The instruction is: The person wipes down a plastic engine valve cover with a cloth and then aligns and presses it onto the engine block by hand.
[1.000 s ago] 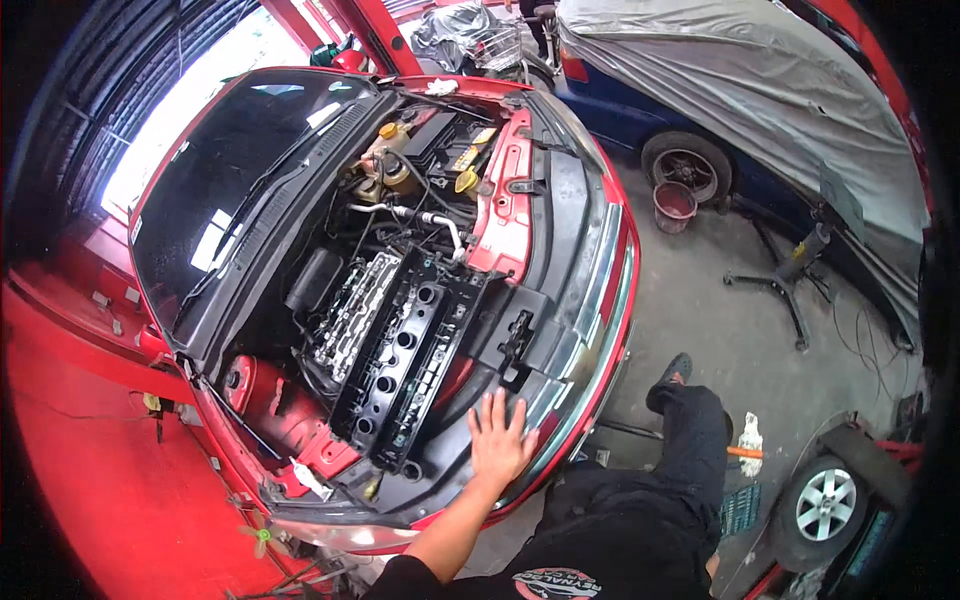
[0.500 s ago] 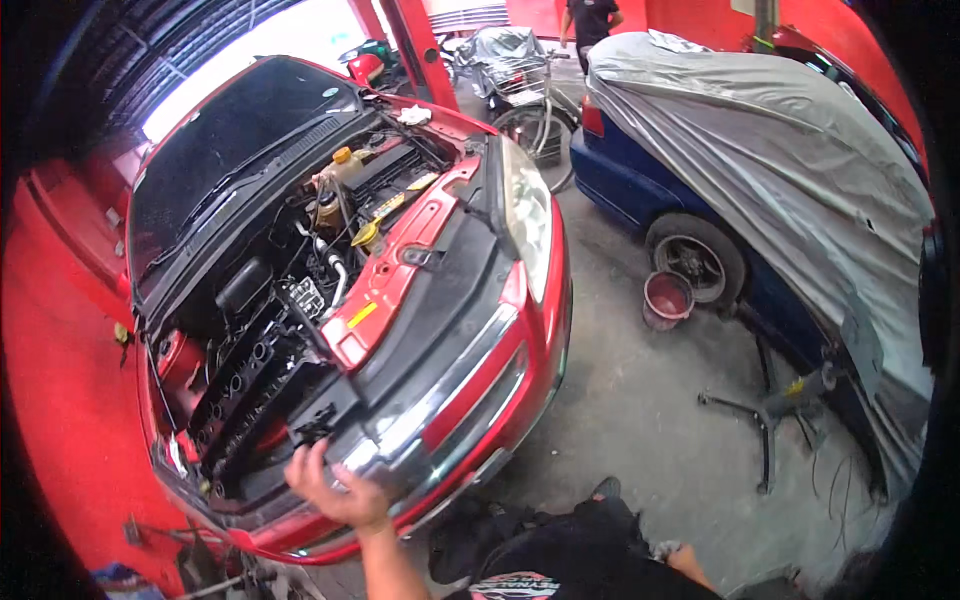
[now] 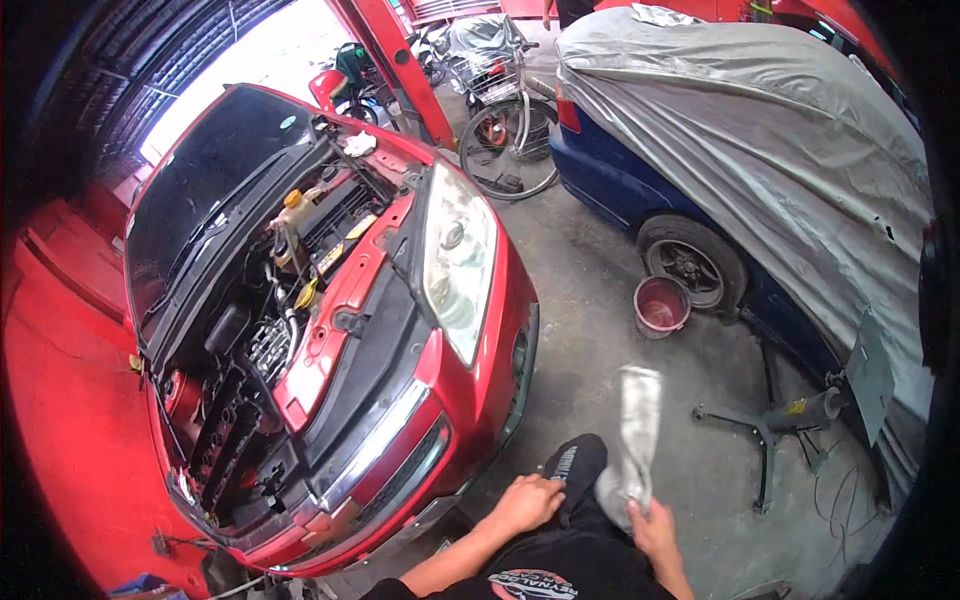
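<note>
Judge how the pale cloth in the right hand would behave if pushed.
The pale cloth would probably crumple, as it bunches and creases near the right hand. It is likely light too: a single hand holds it near one end.

A car repair workshop is pictured, its trade shown by a red car (image 3: 345, 325) parked with its engine bay (image 3: 262, 352) laid bare. Alongside, a blue car (image 3: 620, 195) is draped in a grey cover (image 3: 760, 130); a reddish bucket (image 3: 662, 306) is set by its rear wheel (image 3: 690, 262) and a black-legged stand (image 3: 765, 432) is placed nearby on the worn grey floor (image 3: 580, 320). The bay is marked by a red post (image 3: 408, 80), with a bicycle (image 3: 521, 130) parked beyond and dark ribbed metal (image 3: 100, 85) seen beside a bright opening (image 3: 240, 65).
</note>
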